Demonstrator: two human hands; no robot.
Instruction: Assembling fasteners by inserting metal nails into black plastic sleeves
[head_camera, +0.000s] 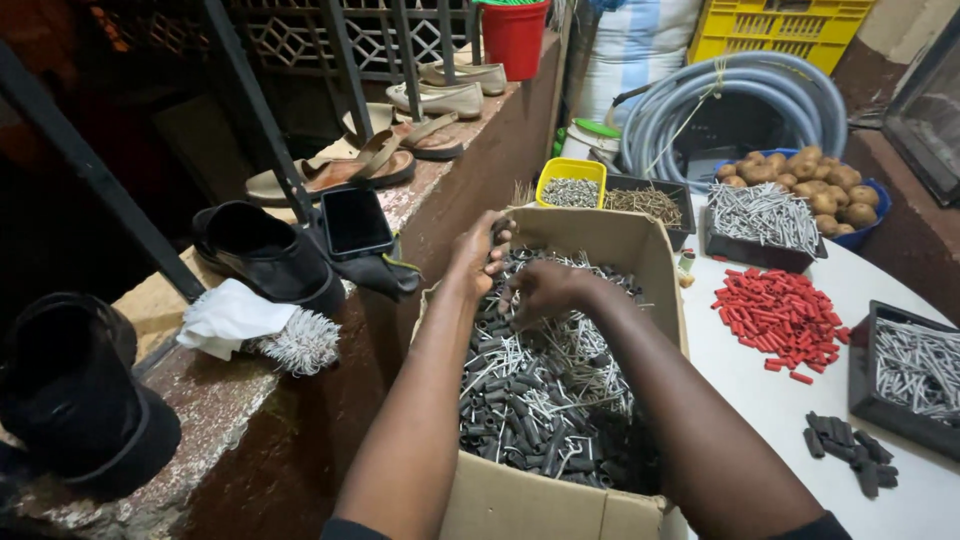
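Beside the cardboard box (600, 240), red plugs (785, 318) litter the table (770, 400).

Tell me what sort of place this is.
Probably a home porch or yard used as an informal workshop: shoes line a low ledge, beside a cardboard box of grey plugs and nails, near a bowl of potatoes.

Open cardboard box (600, 240) sits on the counter edge, piled with dark grey plugs (510, 400) and silver nails (585, 365) all jumbled together.

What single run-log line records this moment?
left hand: holds dark plugs | right hand: in cardboard box on nail plugs
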